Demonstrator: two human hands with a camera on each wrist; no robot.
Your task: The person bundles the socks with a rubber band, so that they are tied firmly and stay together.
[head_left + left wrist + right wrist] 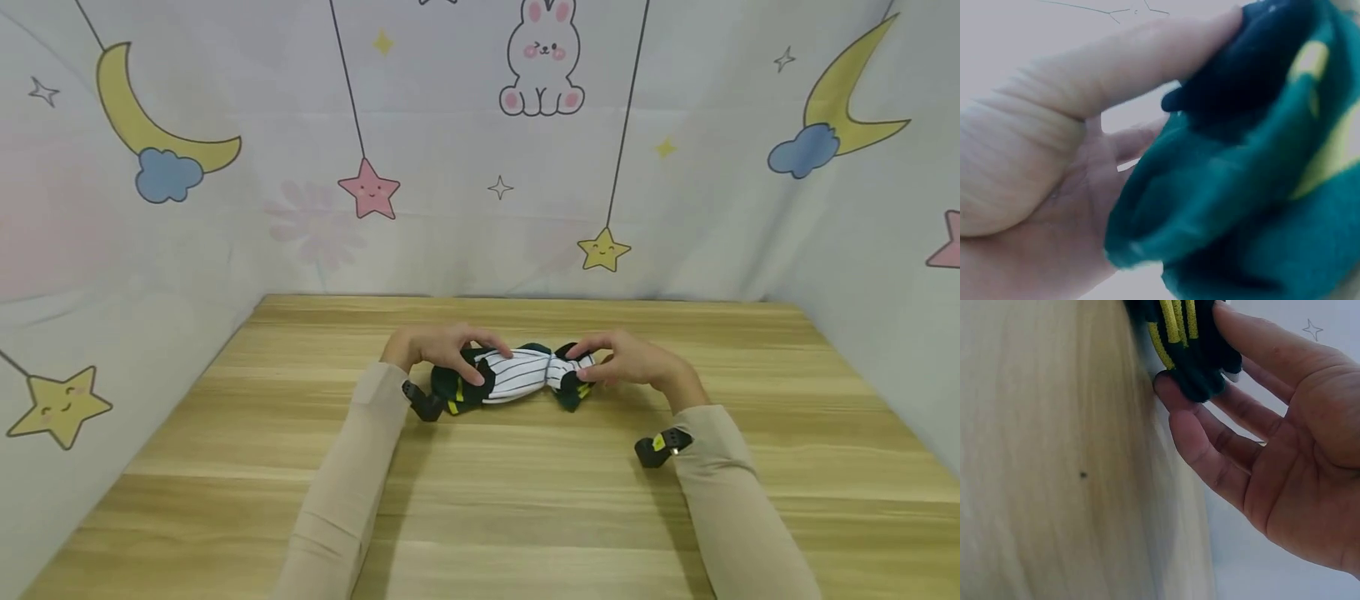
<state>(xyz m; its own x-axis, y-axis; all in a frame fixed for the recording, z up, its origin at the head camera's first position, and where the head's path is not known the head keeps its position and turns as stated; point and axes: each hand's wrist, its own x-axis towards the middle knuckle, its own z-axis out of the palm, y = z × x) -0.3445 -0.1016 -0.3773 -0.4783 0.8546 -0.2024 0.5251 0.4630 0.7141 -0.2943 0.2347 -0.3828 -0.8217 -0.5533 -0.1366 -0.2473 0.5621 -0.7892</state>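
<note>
A soft cloth bundle [517, 373] lies across the back half of the table. Its middle is white with dark pinstripes, and both ends are dark green and black with yellow strips. A thin pale blue band [548, 371] cinches it right of centre. My left hand [448, 348] grips the left end, thumb on a black patch; in the left wrist view green fabric [1229, 181] hides its fingertips. My right hand [633, 358] pinches the right end, where yellow strips [1175, 328] and a dark green edge show in the right wrist view. What kind of article this is I cannot tell.
The wooden table [525, 508] has wood-grain stripes. A white curtain [465, 242] printed with moons, stars and a rabbit stands behind it and along both sides. A small black camera is strapped to each wrist, the left one [423, 402] close to the bundle.
</note>
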